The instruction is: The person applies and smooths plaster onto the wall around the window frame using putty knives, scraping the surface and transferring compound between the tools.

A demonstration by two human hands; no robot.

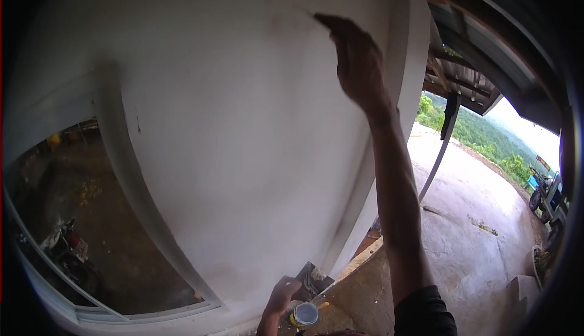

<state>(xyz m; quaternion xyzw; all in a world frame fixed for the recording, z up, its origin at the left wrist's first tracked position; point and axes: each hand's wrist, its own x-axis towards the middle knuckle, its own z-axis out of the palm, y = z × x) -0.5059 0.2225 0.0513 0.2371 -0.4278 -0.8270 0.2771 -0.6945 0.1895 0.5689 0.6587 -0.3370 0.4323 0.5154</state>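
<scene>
Right arm: long and lean, bare from the wrist to above the elbow.
Right sleeve (424, 311): short, black, plain cloth, its hem loose around the upper arm.
Right hand (356, 62): bare, no glove, ring or watch to be seen.
Left hand (283, 293): bare, no glove.
Left forearm: bare, only a short stretch in view at the lower edge.

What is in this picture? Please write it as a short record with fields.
Place: outside a white wall, next to a window
Right hand: raised high, pressed against the wall; whether it holds a tool cannot be told
Left hand: low, holding a flat trowel
Near left hand: small round container
Ground: bare concrete floor
Far right: vehicle, green hills
</scene>
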